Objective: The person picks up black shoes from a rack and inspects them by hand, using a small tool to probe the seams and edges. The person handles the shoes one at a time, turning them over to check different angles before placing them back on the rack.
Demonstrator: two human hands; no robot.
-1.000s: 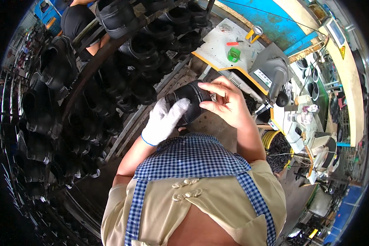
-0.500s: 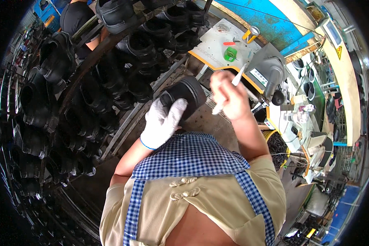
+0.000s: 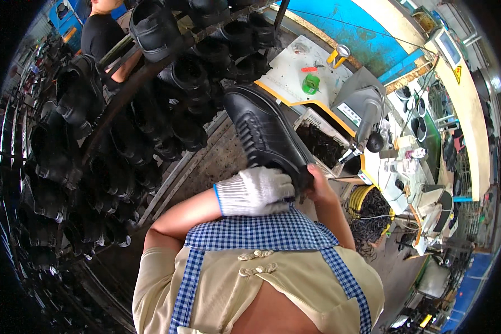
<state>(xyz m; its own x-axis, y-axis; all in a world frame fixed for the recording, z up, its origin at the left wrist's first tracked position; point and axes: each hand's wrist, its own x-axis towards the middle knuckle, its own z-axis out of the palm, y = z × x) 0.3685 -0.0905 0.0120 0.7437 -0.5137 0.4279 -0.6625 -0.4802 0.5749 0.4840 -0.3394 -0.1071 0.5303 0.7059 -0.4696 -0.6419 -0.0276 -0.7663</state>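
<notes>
While our gloved left hand [image 3: 254, 191] wraps its fingers around the heel end of a black shoe [image 3: 264, 133], our bare right hand [image 3: 319, 186] grips the same end from the other side, fingers closed on it. We hold the shoe tilted, toe pointing up and away, its ribbed, glossy surface showing. Behind it stands a white desk [image 3: 286, 69] with an orange edge, carrying a green cup [image 3: 310, 84]. To our left, a curved metal rack [image 3: 122, 106] holds many black shoes.
</notes>
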